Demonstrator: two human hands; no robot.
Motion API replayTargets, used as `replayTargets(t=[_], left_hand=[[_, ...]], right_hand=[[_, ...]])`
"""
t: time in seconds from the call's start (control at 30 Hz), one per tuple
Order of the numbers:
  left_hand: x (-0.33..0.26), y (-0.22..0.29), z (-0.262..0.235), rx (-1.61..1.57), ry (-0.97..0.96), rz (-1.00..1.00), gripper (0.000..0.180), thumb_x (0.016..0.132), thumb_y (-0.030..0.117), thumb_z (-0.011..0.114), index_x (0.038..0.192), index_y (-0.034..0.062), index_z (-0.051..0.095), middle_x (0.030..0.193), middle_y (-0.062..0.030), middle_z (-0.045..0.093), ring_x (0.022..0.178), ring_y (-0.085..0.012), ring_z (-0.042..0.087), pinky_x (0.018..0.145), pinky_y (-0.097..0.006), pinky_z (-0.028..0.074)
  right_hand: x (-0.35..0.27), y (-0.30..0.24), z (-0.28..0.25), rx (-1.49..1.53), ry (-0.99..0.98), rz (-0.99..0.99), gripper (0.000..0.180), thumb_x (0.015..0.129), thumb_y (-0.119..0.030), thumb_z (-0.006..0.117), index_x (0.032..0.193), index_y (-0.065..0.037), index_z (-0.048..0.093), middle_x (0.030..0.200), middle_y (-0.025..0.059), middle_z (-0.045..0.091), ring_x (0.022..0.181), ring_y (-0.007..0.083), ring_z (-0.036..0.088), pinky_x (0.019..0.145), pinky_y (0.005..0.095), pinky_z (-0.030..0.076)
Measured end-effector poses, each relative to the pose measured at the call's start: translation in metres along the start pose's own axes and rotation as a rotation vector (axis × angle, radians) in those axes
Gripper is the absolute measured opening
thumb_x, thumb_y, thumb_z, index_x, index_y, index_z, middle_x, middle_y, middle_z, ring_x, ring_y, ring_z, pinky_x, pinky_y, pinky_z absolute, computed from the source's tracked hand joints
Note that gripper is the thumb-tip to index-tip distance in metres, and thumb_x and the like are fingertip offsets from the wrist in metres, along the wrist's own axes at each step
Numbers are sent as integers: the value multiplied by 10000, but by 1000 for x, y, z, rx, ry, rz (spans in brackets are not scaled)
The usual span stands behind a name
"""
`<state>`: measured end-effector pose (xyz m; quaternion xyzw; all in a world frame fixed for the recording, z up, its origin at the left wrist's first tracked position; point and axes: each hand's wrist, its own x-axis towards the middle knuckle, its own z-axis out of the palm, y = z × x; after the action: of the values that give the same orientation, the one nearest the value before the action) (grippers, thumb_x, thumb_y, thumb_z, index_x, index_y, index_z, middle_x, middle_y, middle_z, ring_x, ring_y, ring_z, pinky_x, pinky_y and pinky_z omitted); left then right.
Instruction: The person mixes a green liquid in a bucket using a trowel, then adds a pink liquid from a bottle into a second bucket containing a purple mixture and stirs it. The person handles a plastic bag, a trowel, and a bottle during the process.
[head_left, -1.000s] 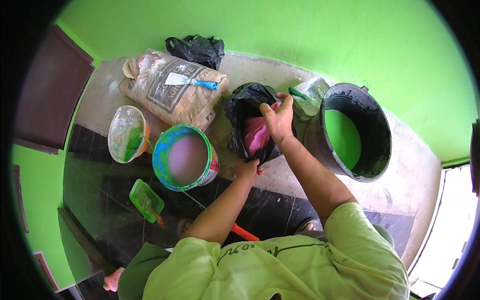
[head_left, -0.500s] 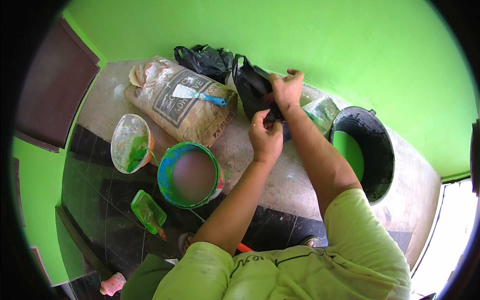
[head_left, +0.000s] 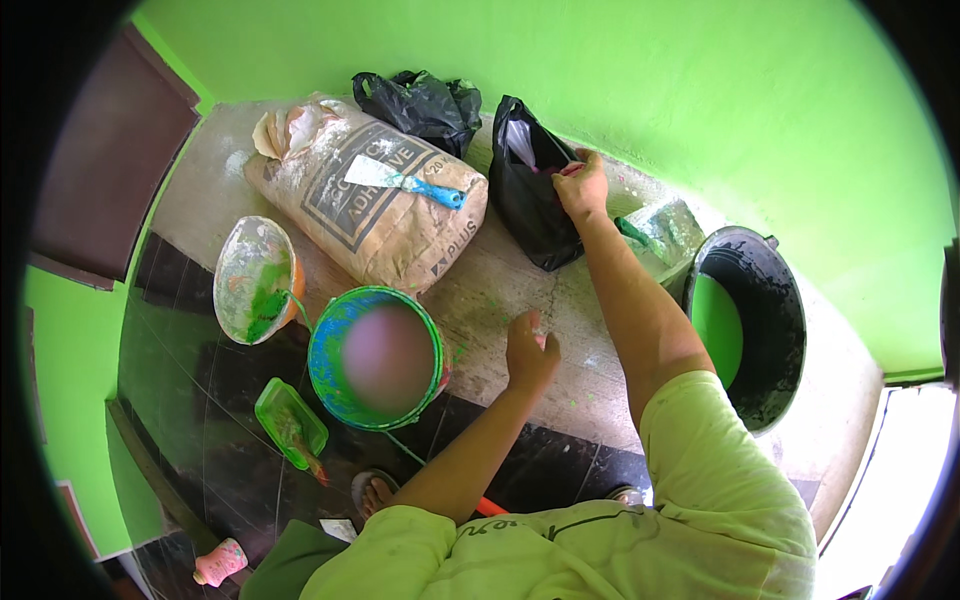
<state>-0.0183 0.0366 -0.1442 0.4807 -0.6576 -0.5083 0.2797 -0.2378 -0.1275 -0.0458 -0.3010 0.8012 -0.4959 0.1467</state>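
A black plastic bag (head_left: 530, 205) stands on the floor by the wall, its mouth spread and something pale and something pinkish showing inside. My right hand (head_left: 583, 188) is closed at the bag's right rim, thumb and fingers pinching the plastic. Apart from the bag, my left hand (head_left: 530, 355) hovers over the floor to the right of a paint bucket (head_left: 318, 370). Its fingers are curled in, with a small whitish spot at the fingertips that is too small to name. The bucket has green and blue smears and holds a pale, cloudy liquid.
A paper sack of powder (head_left: 390, 235) carries a blue-handled scraper (head_left: 440, 192); another black bag (head_left: 425, 112) lies behind it. To the right stands a black tub (head_left: 765, 350) with green paint. Leftward are a smeared bowl (head_left: 255, 260) and a green tray (head_left: 275, 415) with a brush.
My left hand has let go of the black bag and drawn back toward me. My right hand stays at the bag, which now stands more upright and a little farther right.
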Motion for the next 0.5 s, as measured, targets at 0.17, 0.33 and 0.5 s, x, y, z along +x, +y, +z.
replayTargets(t=[0.17, 0.33, 0.5], left_hand=[[-43, -20, -23, 323, 18, 248, 554, 870, 68, 690, 1363, -38, 460, 1346, -263, 482, 1174, -412, 548, 1016, -499, 483], [-65, -50, -37, 474, -48, 381, 570, 889, 123, 672, 1382, -54, 446, 1441, -275, 422, 1342, -466, 426, 1146, -555, 380], [-73, -72, -43, 570, -115, 467, 582, 934, 206, 639, 1416, -61, 451, 1486, -279, 379, 1386, -492, 374, 1178, -572, 351]], right_hand=[[3, 2, 9, 241, 51, 47, 639, 773, -15, 761, 1332, 51, 459, 954, 100, 685, 853, 224, 687, 779, 345, 579], [34, 44, 22, 350, 107, -112, 593, 798, 31, 724, 1316, 73, 440, 968, 114, 668, 836, 202, 693, 683, 331, 597], [34, 35, 36, 548, 24, -105, 530, 851, 65, 659, 1335, 64, 441, 1047, 156, 660, 907, 233, 718, 710, 359, 614]])
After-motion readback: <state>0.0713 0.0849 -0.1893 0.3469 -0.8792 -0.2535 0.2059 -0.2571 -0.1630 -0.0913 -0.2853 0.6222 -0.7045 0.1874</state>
